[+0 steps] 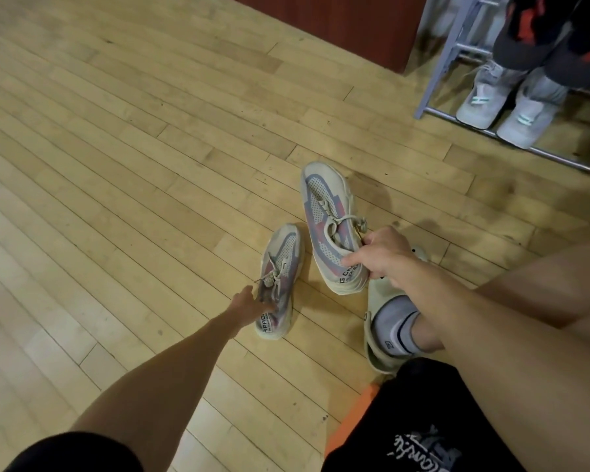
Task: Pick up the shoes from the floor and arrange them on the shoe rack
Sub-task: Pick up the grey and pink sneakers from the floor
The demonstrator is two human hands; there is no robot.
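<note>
A: What is the room like?

B: A floor (123,137) of pale wooden boards running on a slant, with a dark red-brown panel (324,25) along the far edge and a metal rack (457,59) in the far right corner.

A: And the shoes?

B: Two matching grey mesh ones with pink patches. The left shoe (280,277) lies on the boards, its long axis nearly straight away from the person, toe far, heel near. The right shoe (327,223) is lifted, toe pointing away and a bit left, heel near.

A: The hands?

B: The right hand (384,257) has its fingers closed round the lifted shoe's heel and collar. The left hand (249,298) touches the lying shoe by its opening; whether its fingers have closed I cannot tell.

A: Anything around them?

B: A beige clog (377,342) on the person's socked foot sits just beside the lifted heel. On the rack's low bar stands a light grey pair (504,103), with dark shoes (552,32) above
</note>
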